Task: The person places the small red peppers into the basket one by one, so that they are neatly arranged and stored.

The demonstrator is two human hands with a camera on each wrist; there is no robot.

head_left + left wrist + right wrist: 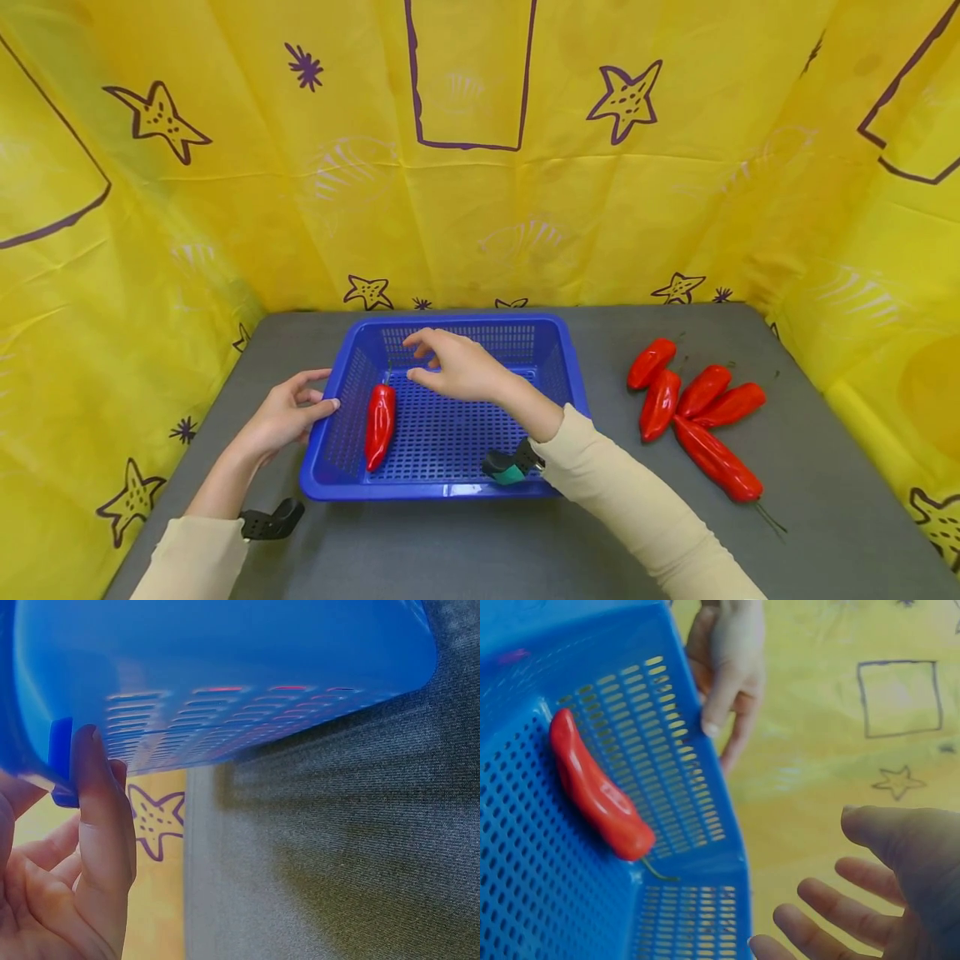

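Observation:
My left hand (288, 410) is at the left rim of a blue plastic basket (442, 490); its thumb lies on the rim and its fingers curl under the outer edge, pinching it, as the left wrist view shows. Inside the basket, along its left side, lies one red chili pepper (380, 427) with a thin green stem pointing to the back. My right hand (457, 365) hovers over the basket, right of that pepper, with fingers spread and relaxed and nothing held. In the right wrist view the fingers (847, 909) are apart from the pepper (596, 791).
Several more red peppers (705, 392) lie in a cluster on the grey table (420, 550), right of the basket. A yellow cloth (480, 225) with starfish drawings stands behind the table and on both sides.

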